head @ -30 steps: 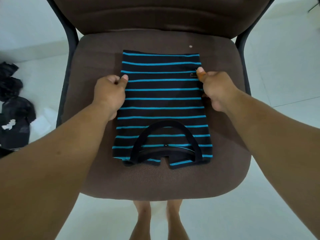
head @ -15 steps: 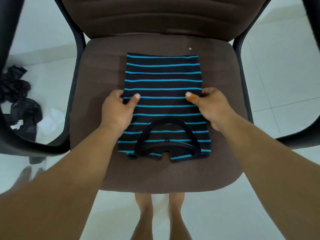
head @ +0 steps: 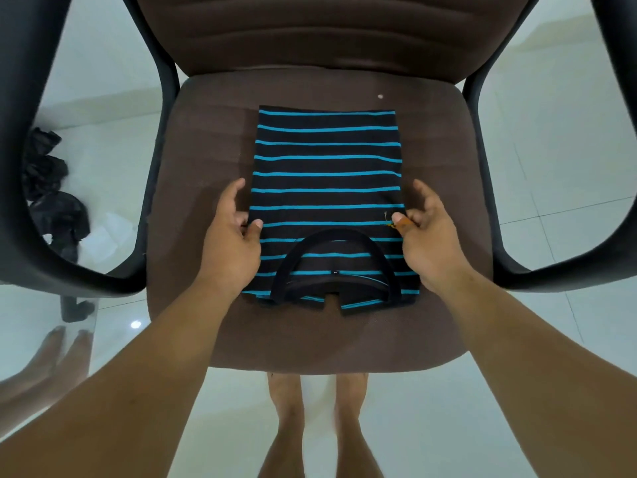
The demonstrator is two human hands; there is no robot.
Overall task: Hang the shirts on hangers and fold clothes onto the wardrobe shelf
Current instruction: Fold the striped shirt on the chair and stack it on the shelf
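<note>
A black shirt with thin blue stripes [head: 327, 181] lies folded into a rectangle on the brown seat of an office chair [head: 206, 132], its round collar toward me. My left hand [head: 231, 243] sits at the shirt's left edge, thumb on top of the cloth and fingers at the edge. At the right edge my right hand [head: 427, 243] pinches the cloth with thumb on top, its other fingers lifted. Both hands are level with the top of the collar.
The chair's black armrests [head: 51, 263] [head: 586, 257] curve out on both sides and its brown backrest [head: 310, 29] rises behind. Dark crumpled clothes [head: 51, 201] lie on the white tiled floor at left. My bare feet [head: 320, 426] stand below the seat's front edge.
Both hands slid down the shirt's sides toward me, from mid-length to beside the collar. My view has moved closer to the chair, bringing the armrests into view.
</note>
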